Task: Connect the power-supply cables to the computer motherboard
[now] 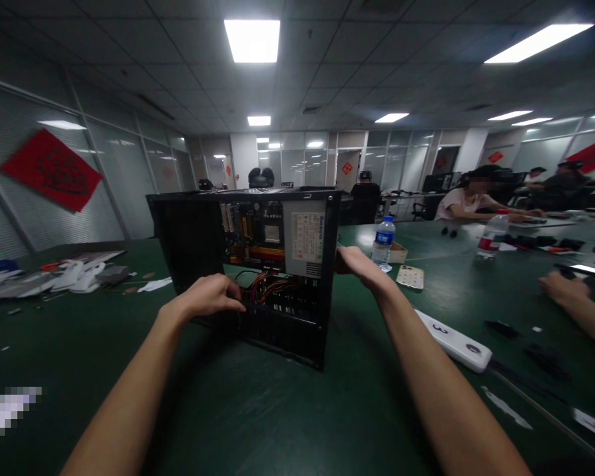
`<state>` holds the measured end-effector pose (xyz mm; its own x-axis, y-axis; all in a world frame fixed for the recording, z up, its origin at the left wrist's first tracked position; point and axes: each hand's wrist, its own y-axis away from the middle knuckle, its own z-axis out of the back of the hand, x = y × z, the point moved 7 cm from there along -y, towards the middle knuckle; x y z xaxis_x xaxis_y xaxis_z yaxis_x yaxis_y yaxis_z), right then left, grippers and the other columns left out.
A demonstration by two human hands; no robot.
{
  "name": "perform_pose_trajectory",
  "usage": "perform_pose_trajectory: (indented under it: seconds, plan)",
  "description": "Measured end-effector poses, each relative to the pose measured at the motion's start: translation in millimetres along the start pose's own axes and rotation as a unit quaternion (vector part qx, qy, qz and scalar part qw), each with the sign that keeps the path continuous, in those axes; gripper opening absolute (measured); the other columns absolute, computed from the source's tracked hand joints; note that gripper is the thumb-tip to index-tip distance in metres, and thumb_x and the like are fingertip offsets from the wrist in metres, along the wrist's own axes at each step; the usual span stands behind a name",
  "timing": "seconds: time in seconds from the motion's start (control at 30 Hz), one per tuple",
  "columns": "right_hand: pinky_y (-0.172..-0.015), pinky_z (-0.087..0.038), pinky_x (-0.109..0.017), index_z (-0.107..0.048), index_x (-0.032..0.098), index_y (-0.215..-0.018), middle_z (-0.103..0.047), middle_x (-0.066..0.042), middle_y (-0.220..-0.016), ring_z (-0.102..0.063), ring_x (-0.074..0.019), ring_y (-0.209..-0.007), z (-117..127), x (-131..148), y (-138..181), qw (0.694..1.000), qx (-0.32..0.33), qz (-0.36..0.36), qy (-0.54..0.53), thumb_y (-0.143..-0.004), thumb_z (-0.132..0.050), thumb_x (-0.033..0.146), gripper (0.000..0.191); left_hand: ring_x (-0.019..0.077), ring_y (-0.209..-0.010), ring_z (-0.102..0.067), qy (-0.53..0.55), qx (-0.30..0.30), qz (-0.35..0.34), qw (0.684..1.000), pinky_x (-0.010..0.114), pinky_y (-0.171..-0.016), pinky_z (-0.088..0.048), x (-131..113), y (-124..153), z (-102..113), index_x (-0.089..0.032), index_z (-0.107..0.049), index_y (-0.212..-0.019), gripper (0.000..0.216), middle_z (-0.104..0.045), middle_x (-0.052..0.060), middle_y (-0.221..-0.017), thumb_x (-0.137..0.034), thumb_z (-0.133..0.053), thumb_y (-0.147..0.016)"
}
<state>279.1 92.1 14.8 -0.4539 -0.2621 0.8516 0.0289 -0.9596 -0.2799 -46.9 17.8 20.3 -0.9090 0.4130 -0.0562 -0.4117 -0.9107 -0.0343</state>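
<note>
PC case (191, 241) upright on green table (277, 410), side open: left hand (211, 296) curled at the wiring (268, 288), can't tell if pinching, right hand (359, 264) flat-open bracing the right edge; looks like cable work, any tug needs that brace.

Water bottle (383, 242), phone (410, 277), white power strip (453, 338), red wall hanging (49, 169)

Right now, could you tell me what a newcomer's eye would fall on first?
An open black case stands in the middle of the green table, board and red wires showing. The left hand reaches into its lower part; the right hand rests at its right edge.
</note>
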Motion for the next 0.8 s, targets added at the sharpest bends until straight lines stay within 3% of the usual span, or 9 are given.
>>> perform_pose_trajectory:
  seconds: [0.13, 0.23, 0.4, 0.53, 0.67, 0.73, 0.8]
  plan:
    - [-0.059, -0.048, -0.024, -0.055, 0.015, -0.064, -0.063, -0.007, -0.064, -0.056, -0.0126, -0.054, -7, 15, 14, 0.995, 0.088, -0.033, -0.034, -0.088, -0.042, 0.031, 0.031, 0.0211, -0.091, -0.068, 0.011, 0.004, 0.035, 0.999, 0.023, -0.067, -0.044, 31, 0, -3, -0.028, -0.076, -0.095, 0.037, -0.074, 0.001, -0.101, -0.059, -0.065, -0.077]
    - [-0.066, -0.051, -0.026, -0.064, 0.013, -0.071, -0.07, -0.01, -0.075, -0.064, -0.0164, -0.066, -13, 29, 28, 0.983, 0.176, -0.033, -0.048, -0.088, -0.046, 0.036, 0.034, 0.0226, -0.091, -0.068, 0.037, 0.007, 0.047, 0.998, 0.025, -0.073, -0.048, 48, 2, -4, -0.024, -0.076, -0.097, 0.042, -0.074, 0.003, -0.103, -0.058, -0.068, -0.075]
    - [-0.078, -0.054, -0.031, -0.073, 0.011, -0.084, -0.076, -0.013, -0.09, -0.071, -0.0222, -0.085, -15, 42, 44, 0.96, 0.275, -0.023, -0.052, -0.09, -0.049, 0.042, 0.039, 0.0259, -0.096, -0.069, 0.054, 0.029, 0.075, 0.995, 0.029, -0.079, -0.052, 57, 11, 0, -0.02, -0.075, -0.102, 0.039, -0.075, 0.005, -0.104, -0.045, -0.069, -0.073]
    - [-0.082, -0.055, -0.034, -0.073, 0.011, -0.088, -0.076, -0.013, -0.094, -0.072, -0.0234, -0.087, -15, 44, 47, 0.954, 0.295, -0.012, -0.053, -0.091, -0.05, 0.042, 0.039, 0.025, -0.106, -0.067, 0.087, 0.017, 0.058, 0.994, 0.03, -0.088, -0.052, 33, 10, 8, -0.019, -0.07, -0.115, 0.045, -0.073, 0.005, -0.116, -0.019, -0.061, -0.071]
    - [-0.08, -0.055, -0.034, -0.074, 0.01, -0.089, -0.076, -0.014, -0.094, -0.072, -0.023, -0.085, -15, 46, 47, 0.957, 0.29, -0.005, -0.028, -0.093, -0.051, 0.039, 0.037, 0.0261, -0.115, -0.063, 0.145, -0.128, 0.036, 0.98, 0.036, -0.102, -0.047, -8, -7, 17, -0.015, -0.064, -0.119, 0.043, -0.067, 0.01, -0.125, -0.017, -0.055, -0.077]
    - [-0.081, -0.055, -0.034, -0.074, 0.01, -0.092, -0.076, -0.013, -0.095, -0.072, -0.0227, -0.086, -15, 48, 49, 0.956, 0.294, 0.0, -0.02, -0.095, -0.05, 0.037, 0.037, 0.0288, -0.11, -0.064, 0.172, -0.205, 0.048, 0.962, 0.041, -0.097, -0.05, -23, -15, 16, -0.013, -0.065, -0.11, 0.033, -0.069, 0.014, -0.118, -0.019, -0.054, -0.08]
    - [-0.082, -0.055, -0.033, -0.074, 0.01, -0.095, -0.076, -0.013, -0.098, -0.072, -0.022, -0.088, -15, 50, 52, 0.952, 0.304, 0.004, -0.022, -0.095, -0.048, 0.036, 0.037, 0.0296, -0.107, -0.065, 0.214, -0.221, 0.027, 0.951, 0.043, -0.094, -0.053, -36, -24, 8, -0.015, -0.066, -0.107, 0.03, -0.071, 0.012, -0.115, -0.019, -0.056, -0.079]
